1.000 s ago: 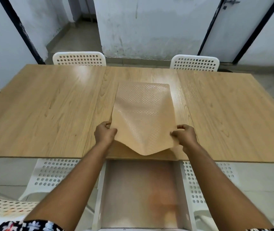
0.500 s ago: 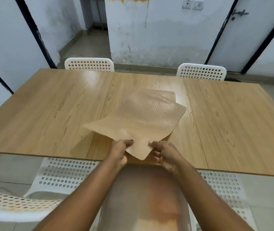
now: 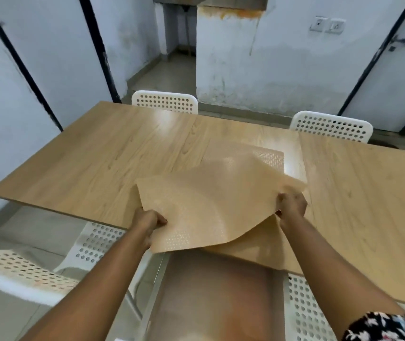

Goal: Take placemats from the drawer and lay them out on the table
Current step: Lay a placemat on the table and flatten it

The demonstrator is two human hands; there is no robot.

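Table (image 3: 93,163) fills most of our view, with the open drawer (image 3: 221,299) below its near edge. Placemat (image 3: 211,200) is lifted and buckled over that near edge, far corner toward the table centre. Our left hand (image 3: 150,220) grips its near-left edge, right hand (image 3: 292,204) clamps the right edge.
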